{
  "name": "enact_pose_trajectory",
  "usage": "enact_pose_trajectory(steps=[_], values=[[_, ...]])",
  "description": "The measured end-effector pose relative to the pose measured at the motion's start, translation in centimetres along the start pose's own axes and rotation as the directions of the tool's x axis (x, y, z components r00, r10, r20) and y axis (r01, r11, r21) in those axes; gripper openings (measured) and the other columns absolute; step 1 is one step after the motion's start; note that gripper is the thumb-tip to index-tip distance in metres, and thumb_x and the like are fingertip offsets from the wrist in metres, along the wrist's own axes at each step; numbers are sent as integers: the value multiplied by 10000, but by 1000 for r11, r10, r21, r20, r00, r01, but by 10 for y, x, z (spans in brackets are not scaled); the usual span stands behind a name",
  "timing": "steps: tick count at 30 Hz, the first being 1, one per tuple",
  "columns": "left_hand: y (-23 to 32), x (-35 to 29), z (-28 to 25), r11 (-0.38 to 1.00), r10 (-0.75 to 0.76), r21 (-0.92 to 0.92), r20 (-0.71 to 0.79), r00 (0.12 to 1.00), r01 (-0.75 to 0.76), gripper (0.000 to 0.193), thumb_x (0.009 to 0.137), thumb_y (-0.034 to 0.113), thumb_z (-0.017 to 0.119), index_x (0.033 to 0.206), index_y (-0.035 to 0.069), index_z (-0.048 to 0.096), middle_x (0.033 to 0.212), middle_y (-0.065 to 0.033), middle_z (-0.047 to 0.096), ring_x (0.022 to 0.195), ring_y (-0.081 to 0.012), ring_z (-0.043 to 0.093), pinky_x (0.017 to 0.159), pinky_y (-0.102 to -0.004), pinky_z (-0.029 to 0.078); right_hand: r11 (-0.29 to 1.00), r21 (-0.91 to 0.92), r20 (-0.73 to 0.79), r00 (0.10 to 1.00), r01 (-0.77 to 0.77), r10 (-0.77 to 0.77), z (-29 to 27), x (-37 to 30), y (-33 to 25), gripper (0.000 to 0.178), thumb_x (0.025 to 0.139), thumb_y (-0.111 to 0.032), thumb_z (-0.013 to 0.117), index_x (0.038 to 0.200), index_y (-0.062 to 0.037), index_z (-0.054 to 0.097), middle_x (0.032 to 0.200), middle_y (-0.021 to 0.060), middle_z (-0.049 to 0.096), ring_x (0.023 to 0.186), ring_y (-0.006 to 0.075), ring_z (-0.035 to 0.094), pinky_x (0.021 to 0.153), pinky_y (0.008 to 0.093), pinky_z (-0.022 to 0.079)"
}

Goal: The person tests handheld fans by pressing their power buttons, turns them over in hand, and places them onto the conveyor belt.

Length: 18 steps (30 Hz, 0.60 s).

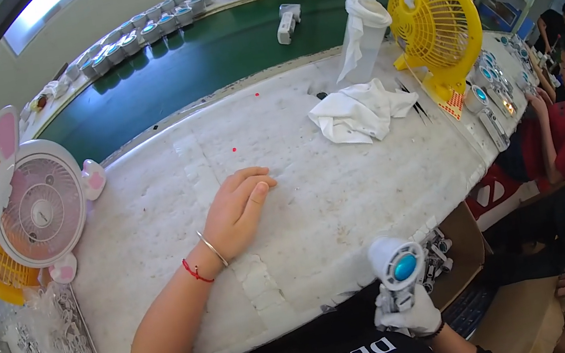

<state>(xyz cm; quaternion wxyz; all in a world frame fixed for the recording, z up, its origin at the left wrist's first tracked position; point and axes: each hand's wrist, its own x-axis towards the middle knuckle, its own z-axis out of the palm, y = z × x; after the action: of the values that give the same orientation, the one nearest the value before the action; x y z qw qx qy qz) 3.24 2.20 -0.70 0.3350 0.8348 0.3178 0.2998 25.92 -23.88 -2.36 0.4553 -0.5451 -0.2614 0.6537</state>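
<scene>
My left hand (pixel 242 209), bare, with a bangle and a red string at its wrist, lies on the white worktable (pixel 172 187). Its fingers are stretched out close together, with nothing in them. At the table's near right edge, my right hand (pixel 418 317), in a white glove, grips a white handheld device (pixel 390 259) by its grey-white lower part. The device has a round head with a shiny blue disc facing up toward me. Part of its lower end is hidden by the gloved fingers.
A rabbit-eared fan (pixel 41 209) stands left, a yellow fan (pixel 433 24) far right. Between them lie a white cloth (pixel 361 112), tweezers (pixel 419 107) and a plastic container (pixel 359 44). Behind runs a green conveyor belt (pixel 202 55). A cardboard box (pixel 463 251) holds parts. Co-workers sit right.
</scene>
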Motion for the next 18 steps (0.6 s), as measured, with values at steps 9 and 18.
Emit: enact_pose_trajectory(steps=[9,18], values=[[-4,-5,-2,999,36,39,-21,999,-36,248,930,207,422,987,47,604,1139,-127,539,1068,-281,490,929,-349,380,-558,-319,-228,-634,766,-739,-9,-38,-144,306,713,-321,552,805,-40,474,685,37,442,634,162,428,670,335,347],[6,-1,2,998,21,63,-50,999,-18,255,902,258,480,1056,65,544,1236,-166,457,1105,-327,474,925,-386,387,-165,-544,-201,-319,823,-926,-11,8,-134,209,791,-232,509,778,-38,586,760,84,567,683,231,556,669,347,465]])
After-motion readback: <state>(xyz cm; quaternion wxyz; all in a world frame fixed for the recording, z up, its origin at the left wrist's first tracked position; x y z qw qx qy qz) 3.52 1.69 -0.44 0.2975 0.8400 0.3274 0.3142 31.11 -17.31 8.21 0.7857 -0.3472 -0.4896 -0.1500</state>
